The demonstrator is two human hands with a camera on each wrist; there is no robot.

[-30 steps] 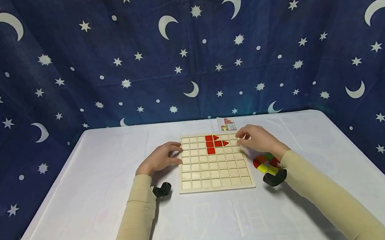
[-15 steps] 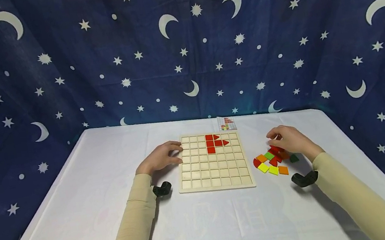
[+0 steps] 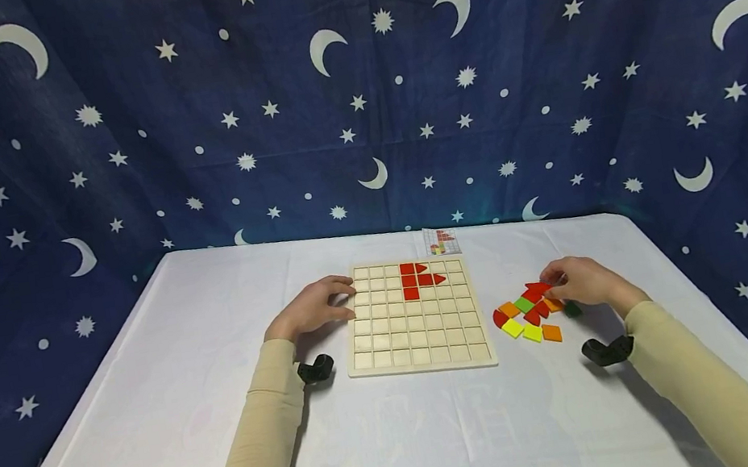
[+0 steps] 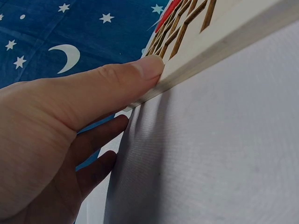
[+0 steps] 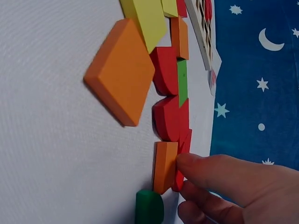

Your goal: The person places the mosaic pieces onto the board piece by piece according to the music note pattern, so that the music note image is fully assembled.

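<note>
My left hand point(image 3: 308, 307) rests on the left edge of a wooden grid board point(image 3: 388, 339). In the left wrist view, the thumb point(image 4: 149, 66) lies on the board's rim and the other fingers are bent loosely below it. Several red tiles point(image 3: 409, 281) sit in cells near the board's top. On the right, my right hand point(image 3: 583, 282) is at the far side of a heap of loose coloured tiles. Its thumb point(image 5: 191, 164) and fingers pinch a red tile point(image 5: 179, 181), partly hidden, beside an orange tile point(image 5: 165, 167).
Yellow tiles point(image 3: 512, 327), a separate orange tile point(image 3: 551, 333), a green tile point(image 3: 523, 304) and a dark green piece point(image 3: 572, 309) lie right of the board. A small pattern card point(image 3: 441, 241) is behind the board. A star-patterned cloth point(image 3: 303, 155) surrounds the white table point(image 3: 407, 440).
My right hand has left the board's upper right edge, moved right to the loose tiles and lowered onto a red one. The left hand and the board have stayed put.
</note>
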